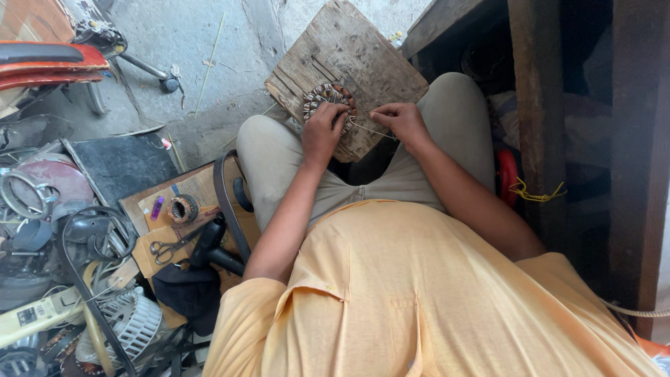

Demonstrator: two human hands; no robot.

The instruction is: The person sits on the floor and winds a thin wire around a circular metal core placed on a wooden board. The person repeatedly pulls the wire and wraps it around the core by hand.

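Hands at a round copper-wound stator ring (328, 101) on a worn wooden board (349, 63): left hand (322, 129) grips the ring; right hand (399, 119) pinches a thin pale cord (370, 130).

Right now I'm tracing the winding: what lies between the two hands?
In the head view, a thin strand runs from the coil under the left hand to the right hand.
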